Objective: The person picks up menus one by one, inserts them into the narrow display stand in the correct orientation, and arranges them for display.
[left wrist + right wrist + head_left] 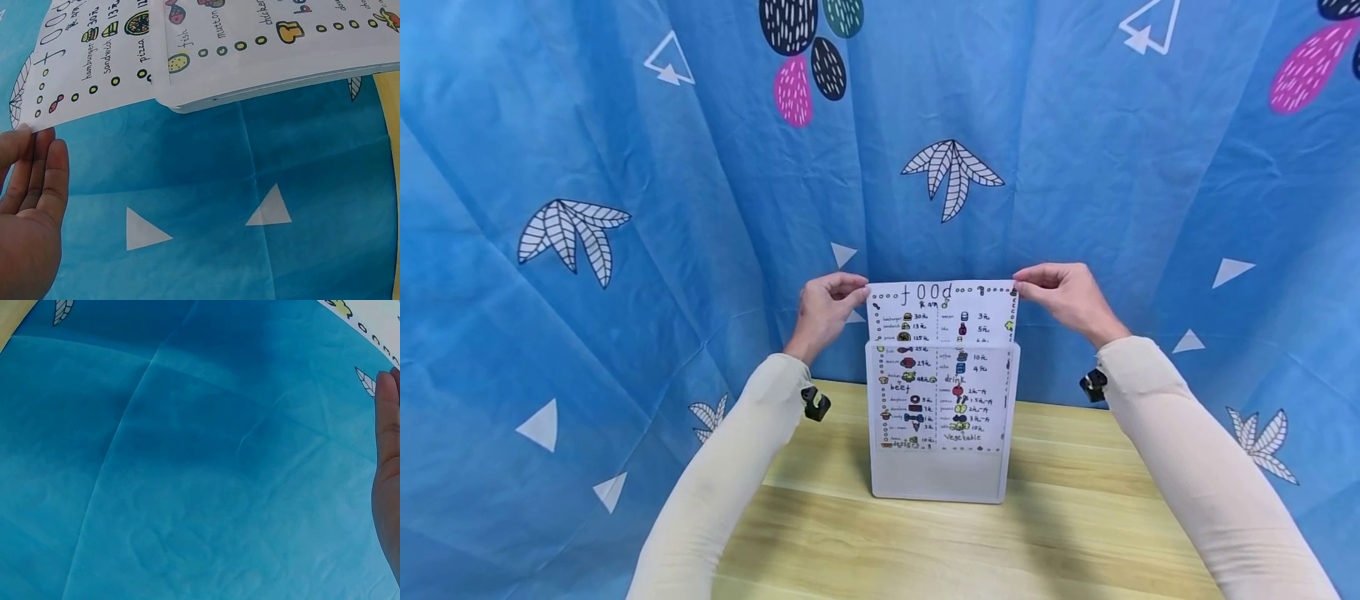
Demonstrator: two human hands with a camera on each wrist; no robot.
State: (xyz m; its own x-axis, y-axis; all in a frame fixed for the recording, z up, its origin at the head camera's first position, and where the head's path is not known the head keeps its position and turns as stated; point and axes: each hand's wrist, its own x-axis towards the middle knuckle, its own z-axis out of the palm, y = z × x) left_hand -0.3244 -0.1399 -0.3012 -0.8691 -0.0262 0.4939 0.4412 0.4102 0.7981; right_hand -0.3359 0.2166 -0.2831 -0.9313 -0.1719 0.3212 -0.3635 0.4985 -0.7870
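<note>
A hand-drawn food menu sheet (940,312) stands partly inside a clear upright display holder (936,477), its top part sticking out above the holder's rim. My left hand (829,310) pinches the sheet's top left corner between thumb and fingers; the left wrist view shows this hand (34,187) at the paper's corner. At the top right corner, my right hand (1067,298) pinches the sheet in the same way. Only the edge of the right hand (387,456) and a strip of the sheet (374,322) show in the right wrist view.
The holder stands on a light wood-grain table (820,533). Behind and on both sides hangs a blue curtain (820,183) printed with leaves, triangles and drops. A small black clip-like device (815,403) sits at the left wrist, another black device (1093,385) at the right.
</note>
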